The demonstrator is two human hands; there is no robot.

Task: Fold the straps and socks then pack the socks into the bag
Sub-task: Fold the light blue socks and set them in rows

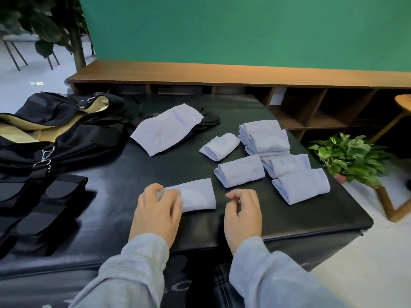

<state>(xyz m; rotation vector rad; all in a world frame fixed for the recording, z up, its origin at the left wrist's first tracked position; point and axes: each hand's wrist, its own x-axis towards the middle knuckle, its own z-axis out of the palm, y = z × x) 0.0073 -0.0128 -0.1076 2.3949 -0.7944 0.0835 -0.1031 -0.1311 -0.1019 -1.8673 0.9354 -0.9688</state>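
the landmark is the black padded leather bench top (222, 221); all positions refer to it.

at its far-left corner lies the open black fabric bag with tan lining (55, 121), its mouth gaping and metal clips visible. on the near-left part lie the folded black webbing straps (46, 203), laid side by side in flat bundles.

at the near centre, the left hand (158, 210) in a grey sleeve presses on the left end of a folded pale-blue sock (198, 194); the fingers are curled over the sock's end and grip it. the sock lies flat on the bench top.

just right of that sock, the right hand (242, 210) hovers over the bench top, fingers loosely curled and holding nothing; it does not touch the sock.

toward the far centre, an unfolded pale-blue sock (164, 130) lies on a dark cloth (209, 121).

on the right half lie more folded pale-blue socks: a small rolled sock (219, 146), a folded sock (240, 171) nearer the person, a stack of folded socks (264, 135) at the far right, and two further folded bundles (300, 185) near the right edge.

beyond the right edge, a green potted plant (349, 156) stands on a wooden stand.
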